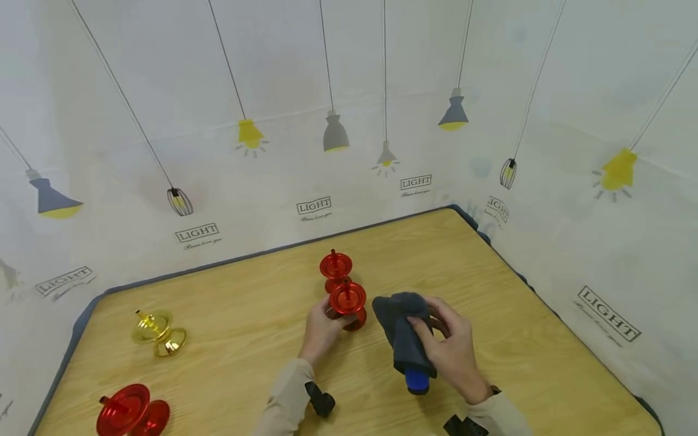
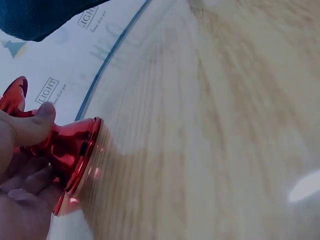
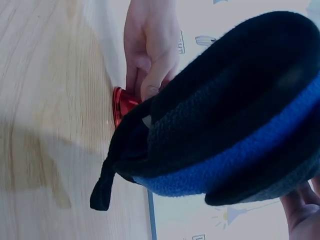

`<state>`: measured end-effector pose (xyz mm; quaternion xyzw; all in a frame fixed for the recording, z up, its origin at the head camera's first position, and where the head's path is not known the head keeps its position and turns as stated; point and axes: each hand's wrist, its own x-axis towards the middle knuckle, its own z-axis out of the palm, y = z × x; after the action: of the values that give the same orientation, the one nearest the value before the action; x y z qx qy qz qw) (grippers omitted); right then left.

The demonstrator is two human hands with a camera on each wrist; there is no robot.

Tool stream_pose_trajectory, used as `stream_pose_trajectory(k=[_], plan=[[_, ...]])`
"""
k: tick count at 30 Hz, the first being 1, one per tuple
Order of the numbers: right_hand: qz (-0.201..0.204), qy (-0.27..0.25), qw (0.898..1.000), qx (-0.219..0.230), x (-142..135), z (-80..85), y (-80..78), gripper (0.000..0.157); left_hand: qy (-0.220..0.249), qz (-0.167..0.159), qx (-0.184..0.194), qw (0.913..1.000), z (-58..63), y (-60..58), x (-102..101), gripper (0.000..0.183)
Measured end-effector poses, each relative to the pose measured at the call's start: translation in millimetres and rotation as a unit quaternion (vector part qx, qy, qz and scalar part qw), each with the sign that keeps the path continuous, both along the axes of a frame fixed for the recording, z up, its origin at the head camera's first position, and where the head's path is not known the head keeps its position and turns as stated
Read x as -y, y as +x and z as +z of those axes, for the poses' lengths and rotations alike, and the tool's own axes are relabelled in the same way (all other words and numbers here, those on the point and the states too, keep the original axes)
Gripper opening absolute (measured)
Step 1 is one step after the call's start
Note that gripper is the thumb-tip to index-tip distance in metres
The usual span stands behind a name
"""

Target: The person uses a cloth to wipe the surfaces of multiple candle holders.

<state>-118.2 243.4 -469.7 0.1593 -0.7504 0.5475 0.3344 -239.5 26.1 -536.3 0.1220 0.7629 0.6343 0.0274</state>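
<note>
My left hand (image 1: pixel 319 333) grips the narrow stem of a shiny red metal candle holder (image 1: pixel 348 298); its flared base (image 2: pixel 75 155) is right at the tabletop, with the dish and spike on top. Just behind it stands another red candle holder (image 1: pixel 335 265), overlapped by the first in the head view. To the right, my right hand (image 1: pixel 449 348) pinches a folded, fuzzy cloth (image 1: pixel 403 321), dark grey outside and blue inside. Black edging and a small hanging loop (image 3: pixel 101 192) show on the cloth in the right wrist view. The cloth is held up beside the gripped candle holder, apart from it.
On the left of the wooden table (image 1: pixel 234 345) are a gold candle holder (image 1: pixel 169 342) and, nearer the front, another red candle holder (image 1: pixel 122 409). White wall sheeting (image 1: pixel 262 181) printed with lamps and the word LIGHT rises along the table's back and right edges.
</note>
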Motion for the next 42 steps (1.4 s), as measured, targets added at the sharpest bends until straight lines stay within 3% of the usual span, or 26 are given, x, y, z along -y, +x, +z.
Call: stream_pose_trajectory(k=[6,10,13,17,19,20,21,23,24,25,26,27,29,31,34,36,38,42], plan=[[0.014,0.002,1.0,0.02,21,3.3,-4.5,0.038,0.01,-0.01,0.022,0.9996,4.4,9.1,33,0.07],[0.018,0.007,0.999,0.038,30,7.3,-5.3,0.038,-0.002,-0.005,0.018,0.9998,21.9,23.3,67,0.073],[0.019,0.012,0.999,0.043,33,9.9,-5.2,0.038,-0.002,0.007,-0.017,0.9998,41.3,36.7,96,0.077],[0.023,0.004,0.999,0.028,29,11.2,-4.5,0.039,-0.006,0.031,-0.133,0.9907,69.5,51.8,138,0.073],[0.032,0.001,0.999,0.011,30,10.4,-6.0,0.041,-0.031,0.085,-0.211,0.9733,80.9,60.2,167,0.072],[0.038,0.0,0.999,0.003,30,9.7,-6.9,0.041,-0.047,0.127,-0.251,0.9585,84.6,64.8,184,0.073],[0.043,0.0,0.999,-0.003,30,8.9,-7.8,0.042,-0.068,0.179,-0.28,0.9409,87.1,70.4,200,0.076],[0.049,0.001,0.999,-0.012,29,7.2,-9.5,0.042,-0.116,0.298,-0.317,0.893,87.0,81.7,230,0.083],[0.049,-0.001,0.999,-0.013,29,6.4,-10.1,0.042,-0.14,0.355,-0.313,0.8696,85.2,87.6,243,0.092],[0.049,-0.003,0.999,-0.011,28,5.9,-10.5,0.042,-0.156,0.402,-0.292,0.8537,82.5,94.0,254,0.104],[0.048,-0.005,0.999,-0.01,28,5.5,-10.9,0.043,-0.17,0.44,-0.265,0.841,78.8,100.0,262,0.118],[0.046,-0.007,0.999,-0.009,27,5.0,-11.2,0.043,-0.183,0.468,-0.222,0.8357,74.9,105.7,268,0.127],[0.045,-0.008,0.999,-0.009,26,4.4,-11.5,0.043,-0.194,0.502,-0.106,0.8362,67.5,113.9,275,0.135],[0.048,-0.007,0.999,-0.008,25,4.7,-11.6,0.042,-0.183,0.505,0.002,0.8435,60.5,117.3,277,0.136],[0.057,-0.003,0.998,-0.012,25,4.8,-11.8,0.041,-0.16,0.492,0.111,0.8487,53.1,114.4,279,0.133],[0.062,-0.004,0.998,-0.012,26,4.9,-11.9,0.041,-0.16,0.475,0.142,0.8535,49.6,111.2,281,0.129],[0.067,-0.005,0.998,-0.01,27,4.4,-11.9,0.041,-0.164,0.465,0.146,0.8574,47.3,109.3,282,0.123],[0.069,-0.007,0.998,-0.001,29,4.2,-11.1,0.04,-0.195,0.455,0.122,0.8603,44.8,107.0,280,0.108]])
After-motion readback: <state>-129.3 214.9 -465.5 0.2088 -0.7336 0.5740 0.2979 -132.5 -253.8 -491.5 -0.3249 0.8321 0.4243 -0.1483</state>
